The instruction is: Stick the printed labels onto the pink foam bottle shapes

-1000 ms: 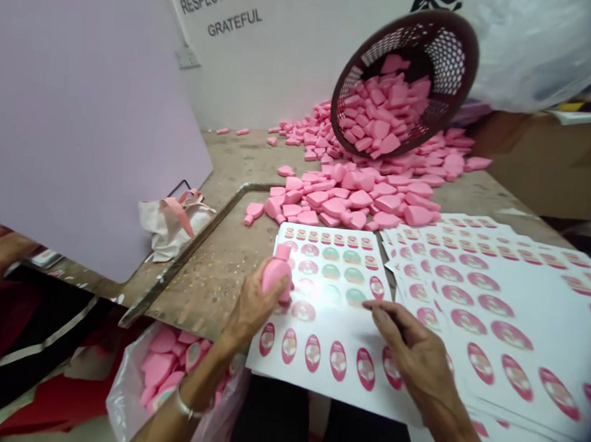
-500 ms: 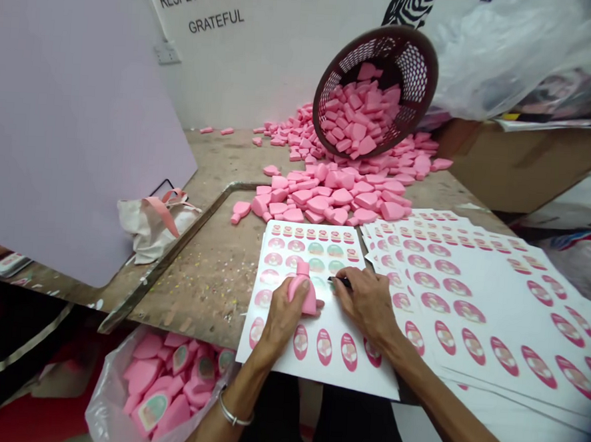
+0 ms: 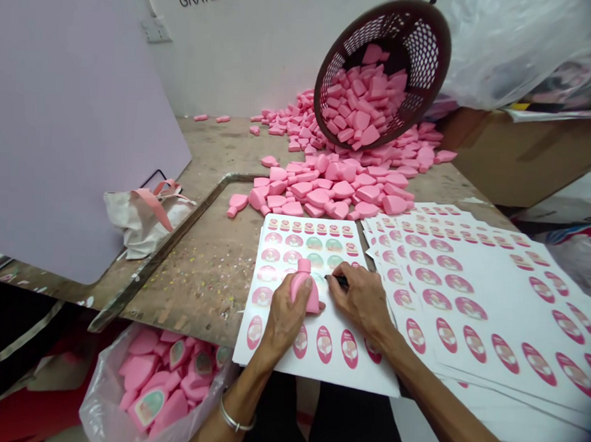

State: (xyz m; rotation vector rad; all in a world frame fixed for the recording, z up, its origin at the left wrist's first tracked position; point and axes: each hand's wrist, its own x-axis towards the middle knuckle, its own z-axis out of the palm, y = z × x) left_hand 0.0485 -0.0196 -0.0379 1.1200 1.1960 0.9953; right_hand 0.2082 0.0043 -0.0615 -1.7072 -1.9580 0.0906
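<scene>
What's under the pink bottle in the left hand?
A label sheet; labels show around the pink bottle, but the area directly behind it and the left hand is covered.

Table (image 3: 208, 259) — pink bottles (image 3: 322, 194), sticker sheets (image 3: 494, 286)

The left hand (image 3: 287, 317) has brought the pink bottle (image 3: 305, 293) from the left side of the sticker sheet (image 3: 336, 377) to nearer its middle. The right hand (image 3: 363, 302) has come in close beside it (its dark tool (image 3: 340, 280) shows better now). The wall's (image 3: 225, 57) biggest word has left the view.
</scene>
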